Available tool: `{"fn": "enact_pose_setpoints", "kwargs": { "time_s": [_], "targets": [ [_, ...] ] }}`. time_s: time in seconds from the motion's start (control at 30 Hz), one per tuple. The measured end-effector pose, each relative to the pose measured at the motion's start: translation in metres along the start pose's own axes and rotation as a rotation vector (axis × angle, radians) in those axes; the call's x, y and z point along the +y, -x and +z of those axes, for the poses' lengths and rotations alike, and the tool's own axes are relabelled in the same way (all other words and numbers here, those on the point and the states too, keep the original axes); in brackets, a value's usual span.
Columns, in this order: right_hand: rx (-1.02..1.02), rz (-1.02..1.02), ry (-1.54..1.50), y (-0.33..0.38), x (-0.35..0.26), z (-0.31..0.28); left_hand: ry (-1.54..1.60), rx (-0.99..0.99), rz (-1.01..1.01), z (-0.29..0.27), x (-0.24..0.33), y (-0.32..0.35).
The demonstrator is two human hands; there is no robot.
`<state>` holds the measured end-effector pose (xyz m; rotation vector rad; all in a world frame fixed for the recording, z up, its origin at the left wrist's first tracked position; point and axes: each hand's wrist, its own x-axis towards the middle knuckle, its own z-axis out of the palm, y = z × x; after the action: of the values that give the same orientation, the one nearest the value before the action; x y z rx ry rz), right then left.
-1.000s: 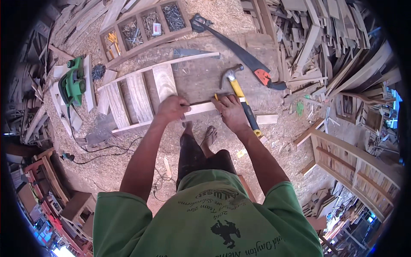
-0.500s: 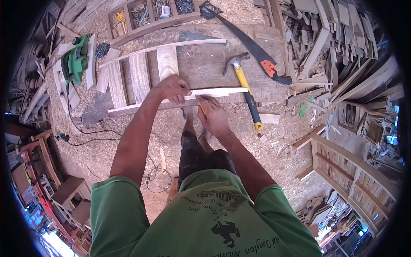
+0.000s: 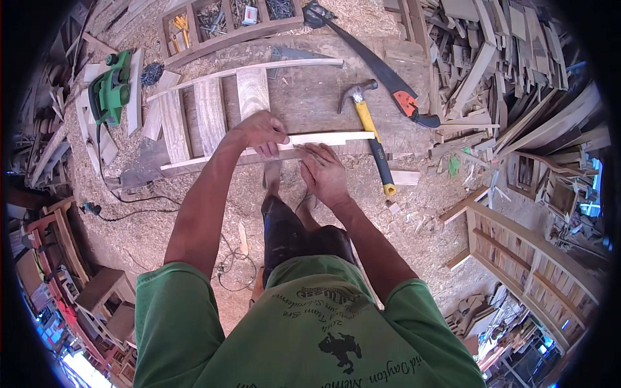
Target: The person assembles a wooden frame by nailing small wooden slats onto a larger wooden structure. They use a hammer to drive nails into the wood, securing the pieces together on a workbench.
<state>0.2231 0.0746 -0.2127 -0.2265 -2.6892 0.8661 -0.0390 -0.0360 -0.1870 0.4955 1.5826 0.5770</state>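
A wooden frame lies on the workbench (image 3: pixel 304 103), with two long curved rails and several flat slats (image 3: pixel 210 116) between them. My left hand (image 3: pixel 264 134) is closed over the near rail (image 3: pixel 194 164), pinching a pale wooden strip (image 3: pixel 330 138) that rests along it. Just right of it, my right hand (image 3: pixel 322 171) lies against the strip's near edge, fingers bent together. The pencil it held a moment ago is hidden by the fingers now. Touching the strip's right end is a claw hammer (image 3: pixel 372 129) with a yellow and black handle.
Beyond the hammer lies a handsaw (image 3: pixel 381 71) with an orange and black handle. A divided wooden box (image 3: pixel 226 40) of nails and pencils stands at the far edge. On the left sits a green power planer (image 3: pixel 111 90). Scrap wood (image 3: pixel 469 61) is piled right; a slatted panel (image 3: pixel 530 271) stands lower right.
My right hand has turned and flattened toward the strip, so the yellow pencil has gone out of sight. My left hand keeps its place on the strip. My legs have shifted slightly left.
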Motion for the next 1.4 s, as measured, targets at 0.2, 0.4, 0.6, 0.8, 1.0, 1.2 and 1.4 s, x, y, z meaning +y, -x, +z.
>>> {"fn": "enact_pose_setpoints", "kwargs": {
  "time_s": [0.2, 0.4, 0.6, 0.8, 1.0, 1.2, 1.4],
  "targets": [
    [-0.036, 0.015, 0.055, 0.001, -0.002, 0.0, -0.003, -0.002, 0.001, 0.0, -0.002, 0.0],
    [-0.066, 0.025, 0.147, -0.002, -0.011, -0.001, -0.006, -0.013, 0.042, -0.001, 0.003, 0.004],
    [-0.448, 0.363, 0.083, -0.045, -0.064, -0.031, -0.002, 0.044, 0.189, 0.002, -0.011, -0.001],
    [-0.09, 0.59, -0.721, -0.033, -0.088, -0.027, 0.384, 0.37, 0.702, 0.026, -0.093, -0.004],
    [0.111, 0.751, -0.69, -0.088, -0.125, -0.078, 0.906, 1.046, 0.587, -0.088, -0.197, 0.139],
    [0.208, 0.59, -0.608, -0.182, -0.188, -0.152, 0.516, 1.546, -0.009, -0.185, -0.319, 0.215],
    [0.623, 0.273, -0.568, -0.233, -0.275, -0.221, -0.243, 1.222, -0.014, -0.198, -0.235, 0.181]
  ]
}}
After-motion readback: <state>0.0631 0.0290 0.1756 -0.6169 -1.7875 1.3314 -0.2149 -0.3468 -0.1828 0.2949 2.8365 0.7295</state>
